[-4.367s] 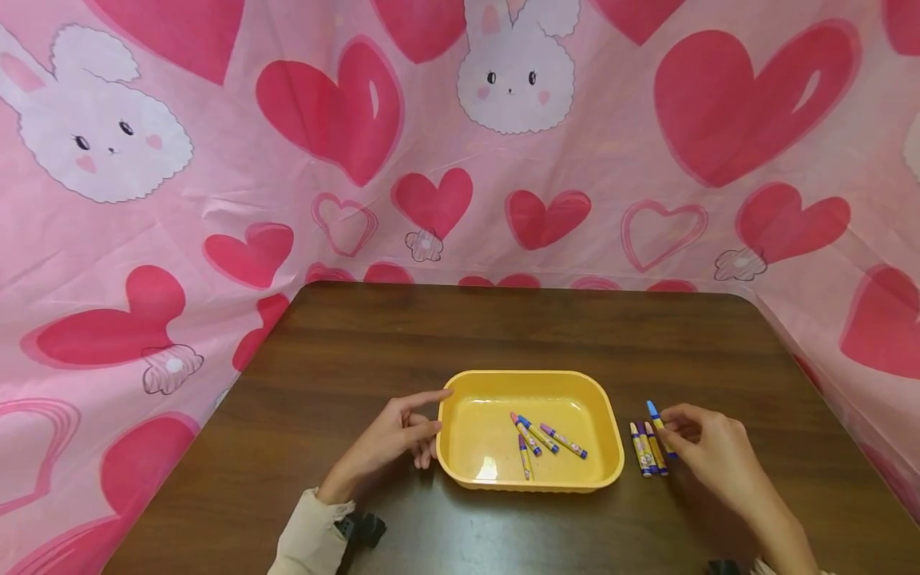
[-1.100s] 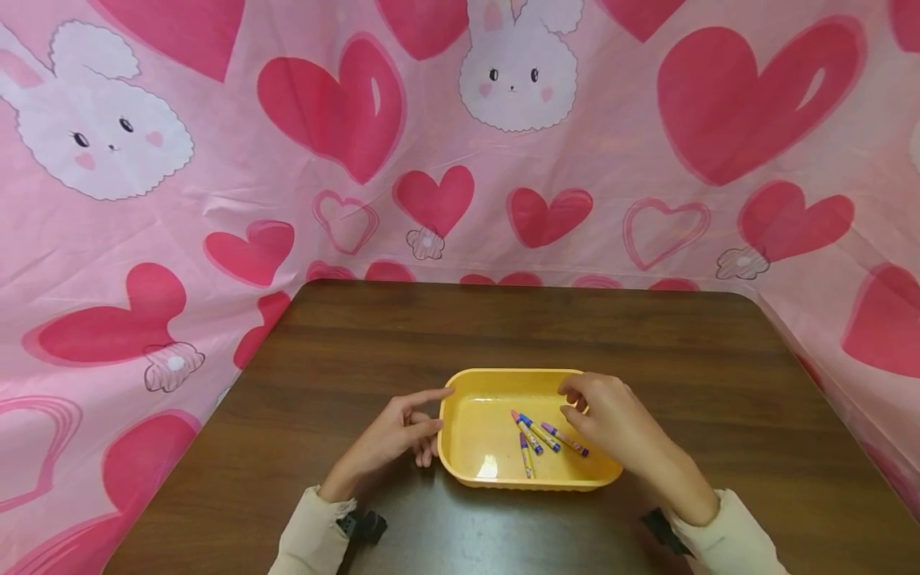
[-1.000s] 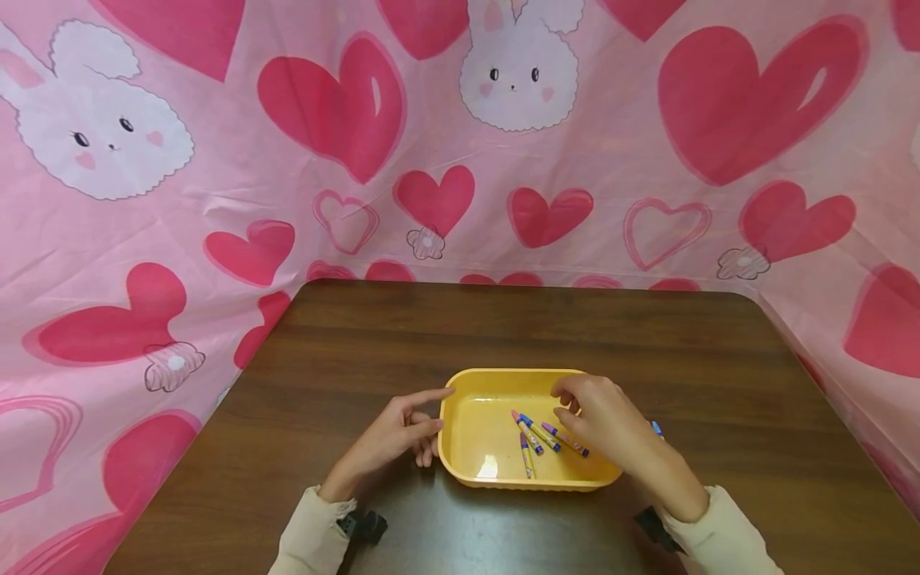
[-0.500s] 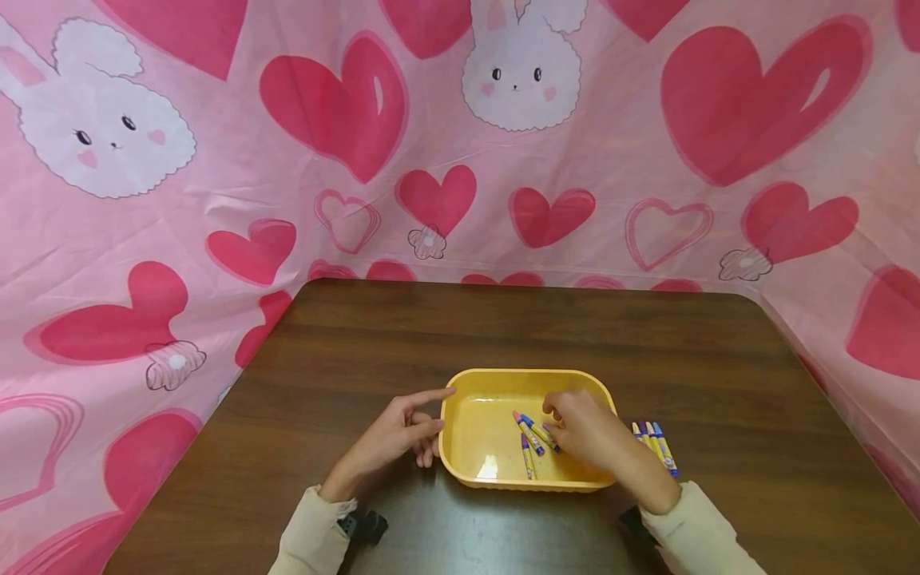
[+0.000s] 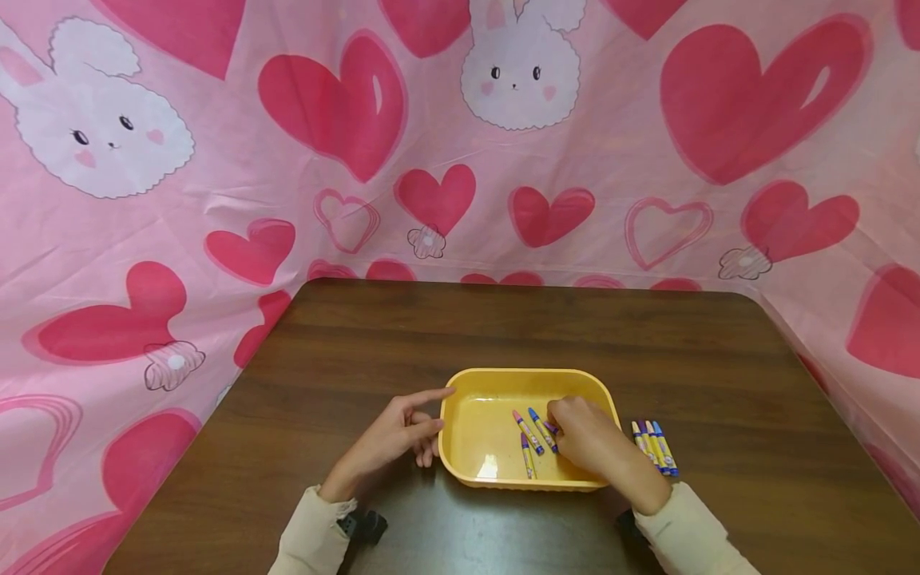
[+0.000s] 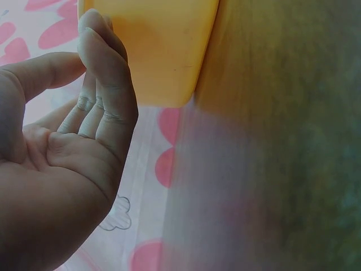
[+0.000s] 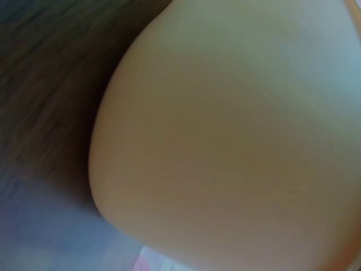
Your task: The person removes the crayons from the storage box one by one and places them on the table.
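A yellow tray [image 5: 460,435] stands on the table. My left hand [image 5: 402,427] touches its left side with index finger and thumb, the other fingers loosely bent; in the left wrist view these fingers overlap the tray wall. Inside the tray lie a pink crayon [image 5: 528,433], a blue crayon [image 5: 543,431] and a dark purple crayon [image 5: 528,455]. My right hand [image 5: 585,435] reaches in over the right side, its curled fingers pinching a lighter purple crayon [image 5: 551,427], mostly hidden behind them. The right wrist view is filled by the blurred hand [image 7: 225,141].
Right of the tray, several crayons [image 5: 656,449] lie side by side in a row on the brown wooden table [image 5: 402,335]. A pink cloth [image 5: 611,144] with hearts and rabbits hangs around the table's back and sides.
The right hand has set the light blue crayon at the row's right end, then moved left into the tray and down onto the purple crayon. The blue crayon inside has shifted slightly.
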The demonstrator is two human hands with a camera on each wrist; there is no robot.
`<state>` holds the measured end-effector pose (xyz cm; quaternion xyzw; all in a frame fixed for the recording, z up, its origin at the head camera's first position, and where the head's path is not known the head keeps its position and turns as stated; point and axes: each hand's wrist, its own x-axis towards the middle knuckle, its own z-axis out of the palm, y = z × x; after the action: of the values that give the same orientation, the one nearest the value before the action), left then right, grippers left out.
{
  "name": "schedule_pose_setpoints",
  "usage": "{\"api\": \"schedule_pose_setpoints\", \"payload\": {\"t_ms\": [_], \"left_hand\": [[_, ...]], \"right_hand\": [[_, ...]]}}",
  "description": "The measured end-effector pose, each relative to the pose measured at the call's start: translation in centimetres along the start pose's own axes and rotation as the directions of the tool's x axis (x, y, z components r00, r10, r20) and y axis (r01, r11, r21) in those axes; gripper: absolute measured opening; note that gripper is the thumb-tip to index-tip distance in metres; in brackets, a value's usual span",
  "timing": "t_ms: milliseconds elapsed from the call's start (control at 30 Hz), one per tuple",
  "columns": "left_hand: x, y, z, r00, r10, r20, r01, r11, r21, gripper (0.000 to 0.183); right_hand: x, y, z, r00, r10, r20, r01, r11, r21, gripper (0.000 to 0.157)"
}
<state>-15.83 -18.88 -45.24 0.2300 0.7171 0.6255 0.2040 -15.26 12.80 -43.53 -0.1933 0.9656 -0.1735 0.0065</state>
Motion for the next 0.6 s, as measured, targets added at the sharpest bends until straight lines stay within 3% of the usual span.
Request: {"api": "schedule_pose_setpoints", "payload": {"t_ms": [600], "left_hand": [[-0.02,0.00,0.00,1.000,-0.006,-0.001,0.006,1.000,-0.004,0.051]], "right_hand": [[-0.64,0.17,-0.41,0.998,-0.016,-0.053,0.016,1.000,0.002,0.028]]}}
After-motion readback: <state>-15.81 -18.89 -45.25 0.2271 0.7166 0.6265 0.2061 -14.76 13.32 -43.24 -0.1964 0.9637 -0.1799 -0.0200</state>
